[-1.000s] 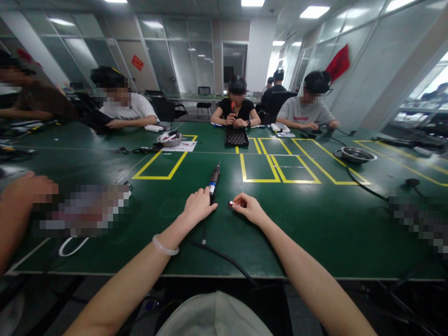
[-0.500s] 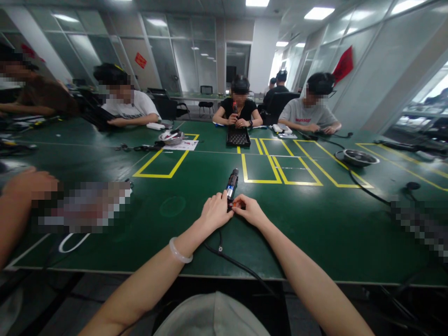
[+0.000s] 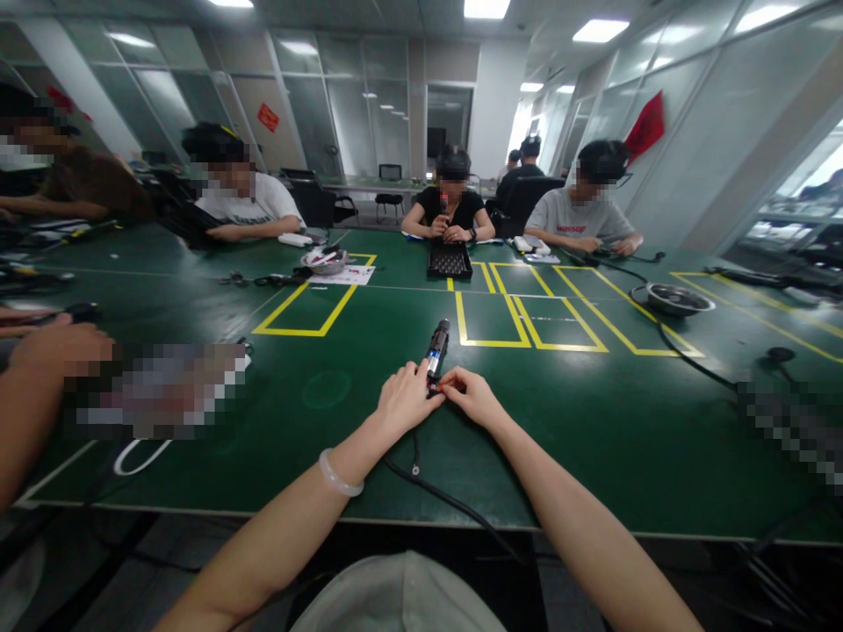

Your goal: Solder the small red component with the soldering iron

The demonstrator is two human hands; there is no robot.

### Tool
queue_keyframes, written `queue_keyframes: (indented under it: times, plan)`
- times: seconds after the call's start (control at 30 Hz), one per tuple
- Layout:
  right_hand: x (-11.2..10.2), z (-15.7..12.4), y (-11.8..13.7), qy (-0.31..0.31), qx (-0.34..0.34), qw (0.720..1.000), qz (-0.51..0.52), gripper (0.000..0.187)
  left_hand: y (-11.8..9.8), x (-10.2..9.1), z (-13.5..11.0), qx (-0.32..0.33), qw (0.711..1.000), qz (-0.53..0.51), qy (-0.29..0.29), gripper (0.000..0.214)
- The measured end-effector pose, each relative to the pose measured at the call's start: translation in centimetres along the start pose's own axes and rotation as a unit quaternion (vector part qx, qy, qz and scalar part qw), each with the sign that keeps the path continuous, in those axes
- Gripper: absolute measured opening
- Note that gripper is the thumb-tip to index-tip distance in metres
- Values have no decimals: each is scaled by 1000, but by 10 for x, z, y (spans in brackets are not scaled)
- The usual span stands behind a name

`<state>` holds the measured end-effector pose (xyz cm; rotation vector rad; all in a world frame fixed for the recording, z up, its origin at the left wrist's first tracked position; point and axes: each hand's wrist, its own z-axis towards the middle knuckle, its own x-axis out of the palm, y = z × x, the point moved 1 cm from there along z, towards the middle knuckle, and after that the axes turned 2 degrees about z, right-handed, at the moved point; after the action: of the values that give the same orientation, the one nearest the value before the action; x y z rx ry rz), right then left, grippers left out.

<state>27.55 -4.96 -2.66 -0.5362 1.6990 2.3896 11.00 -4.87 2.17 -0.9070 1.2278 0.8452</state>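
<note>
A slim black tool (image 3: 441, 338) with a silver and blue middle section lies on the green table, its narrow end pointing away from me. My left hand (image 3: 407, 395) is closed over its near end, fingers on its left side. From the right, my right hand (image 3: 471, 395) pinches a small red-orange piece (image 3: 443, 387) at that near end. Fingertips hide most of that piece, and its kind cannot be made out. A black cord (image 3: 448, 493) runs from beneath my left hand towards the table's front edge, with a small metal ring terminal (image 3: 415, 470) beside it.
Yellow tape rectangles (image 3: 493, 343) mark the green table (image 3: 316, 474). Opposite, a person works over a black tray (image 3: 450, 262). A metal bowl (image 3: 678, 298) with a black cord stands at right. At left are a co-worker's hand (image 3: 62, 351) and a blurred-out flat object (image 3: 164, 386).
Both my hands stay at the tool's near end, with only slight finger movement. Less of the red-orange piece shows now. At far left, a dark object has appeared beyond the co-worker's hand.
</note>
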Motion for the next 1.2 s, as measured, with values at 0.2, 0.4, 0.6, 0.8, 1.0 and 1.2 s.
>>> queue_keyframes:
  times: [0.2,0.4,0.6,0.8,1.0,1.2]
  plan:
    - [-2,1,-5,-2,2,1000,-20,17,-1,-1,0,-15,1000,19,-4,51]
    - [-2,2,-9,-12,5,1000,-18,21,-2,-1,2,-15,999,30,-7,50]
    - [-2,2,-7,-12,22,1000,-15,19,0,1,2,-16,1000,22,-5,50]
    - [-3,1,-7,-13,19,1000,-6,17,1,1,1,-11,1000,21,-8,53]
    - [-3,1,-10,-10,21,1000,10,16,2,2,2,-4,1000,28,-13,53]
    - [-3,1,-13,-11,23,1000,13,16,5,3,2,2,999,43,-22,55]
